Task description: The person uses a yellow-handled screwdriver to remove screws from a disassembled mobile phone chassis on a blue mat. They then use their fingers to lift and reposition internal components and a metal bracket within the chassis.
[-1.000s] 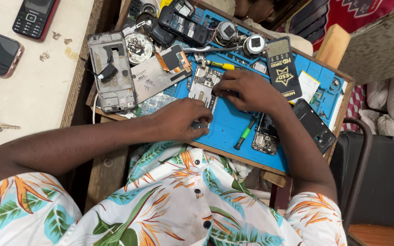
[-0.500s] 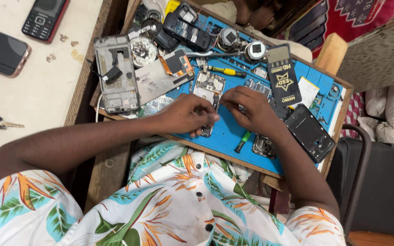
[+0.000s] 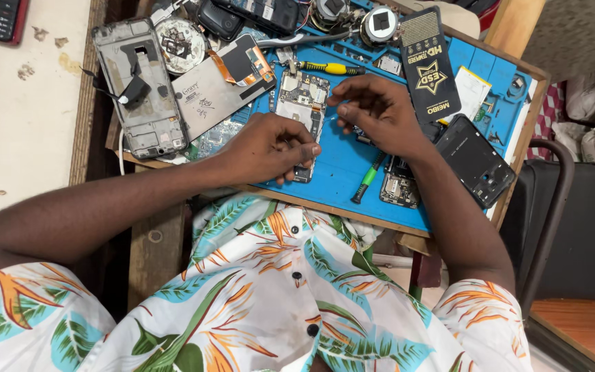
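Blue mat carried the opened phone at its left part, the left hand pinching its lower end while the right hand, fingertips narrowed just right of it, needed steady, light pressure to avoid slipping.

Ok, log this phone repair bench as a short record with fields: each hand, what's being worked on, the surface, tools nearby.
left hand: rests on the lower end of the opened phone
right hand: fingertips beside the phone's upper right edge
opened phone: lies flat, circuit board exposed
surface: blue mat
tools: green screwdriver by the right wrist; yellow screwdriver above the phone
left of mat: empty phone frame
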